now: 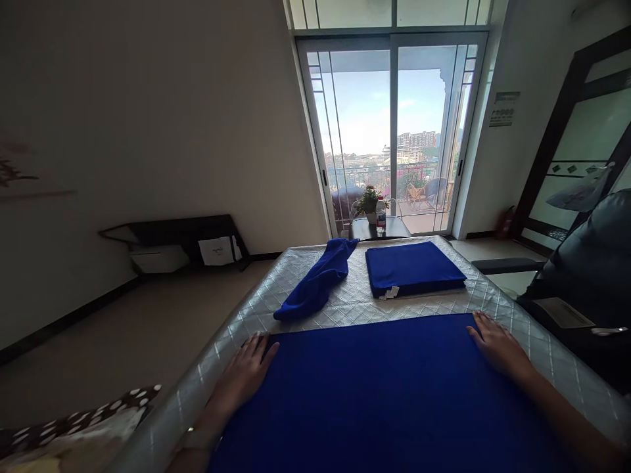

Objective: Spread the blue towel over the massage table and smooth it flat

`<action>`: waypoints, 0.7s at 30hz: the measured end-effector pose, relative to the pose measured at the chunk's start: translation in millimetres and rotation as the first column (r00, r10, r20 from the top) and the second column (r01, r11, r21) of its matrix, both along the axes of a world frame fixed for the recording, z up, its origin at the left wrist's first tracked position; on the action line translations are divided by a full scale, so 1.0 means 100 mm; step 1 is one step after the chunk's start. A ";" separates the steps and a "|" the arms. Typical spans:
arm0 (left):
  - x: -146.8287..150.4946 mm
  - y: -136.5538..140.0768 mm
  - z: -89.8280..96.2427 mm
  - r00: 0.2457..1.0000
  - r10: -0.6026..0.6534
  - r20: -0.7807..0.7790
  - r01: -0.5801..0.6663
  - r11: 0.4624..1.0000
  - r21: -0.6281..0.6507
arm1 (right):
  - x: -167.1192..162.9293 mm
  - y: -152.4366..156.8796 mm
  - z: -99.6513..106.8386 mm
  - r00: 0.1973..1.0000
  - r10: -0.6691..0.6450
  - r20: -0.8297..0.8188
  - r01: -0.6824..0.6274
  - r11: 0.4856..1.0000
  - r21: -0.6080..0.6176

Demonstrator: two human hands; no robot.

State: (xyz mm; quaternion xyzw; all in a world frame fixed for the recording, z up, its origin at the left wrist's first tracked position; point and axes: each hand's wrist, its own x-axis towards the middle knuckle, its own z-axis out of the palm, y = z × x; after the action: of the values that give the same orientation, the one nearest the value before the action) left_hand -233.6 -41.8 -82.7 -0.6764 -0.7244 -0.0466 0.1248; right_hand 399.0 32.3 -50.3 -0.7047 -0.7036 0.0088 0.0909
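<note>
A blue cloth (374,394) lies spread flat across the near part of the table, its near edge out of view. My left hand (249,368) rests at its far left corner, fingers stretched out over the edge. At the far right corner, my right hand (495,341) lies flat with the fingers extended and the thumb apart. Beyond the cloth, a folded stack of blue cloth (414,266) with white tags sits toward the right. To its left is a crumpled blue cloth (318,282), twisted into a long loose shape.
A silvery quilted cover (340,315) drapes the table. Behind it stands a small dark table (362,228) with a potted plant (369,202) and a bottle (381,215), before a glass sliding door. A black chair (586,256) is at right, a dark low shelf (197,230) at left.
</note>
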 end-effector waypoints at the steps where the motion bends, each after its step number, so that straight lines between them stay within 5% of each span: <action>1: 0.00 0.00 0.00 1.000 -0.016 -0.025 0.016 1.000 -0.025 | 0.00 0.00 0.00 1.000 0.000 0.003 0.000 1.000 0.000; 7: 0.04 -0.01 0.05 0.997 0.066 0.032 -0.063 0.994 -0.092 | 0.00 0.01 -0.01 1.000 -0.006 0.010 0.006 1.000 0.005; 12: -0.05 0.00 -0.02 0.998 -0.040 -0.049 0.037 0.998 -0.055 | 0.00 0.01 -0.03 0.999 0.000 0.034 0.000 1.000 0.015; 21: -0.09 0.02 -0.09 0.998 -0.037 -0.048 0.037 0.999 0.003 | 0.02 0.03 -0.07 1.000 -0.005 0.022 0.004 1.000 0.030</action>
State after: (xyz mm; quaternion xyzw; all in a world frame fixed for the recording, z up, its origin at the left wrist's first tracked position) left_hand -242.5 -39.5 -91.5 -0.6903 -0.7085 -0.0341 0.1428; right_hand 401.3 34.9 -57.1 -0.7049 -0.7030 -0.0098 0.0937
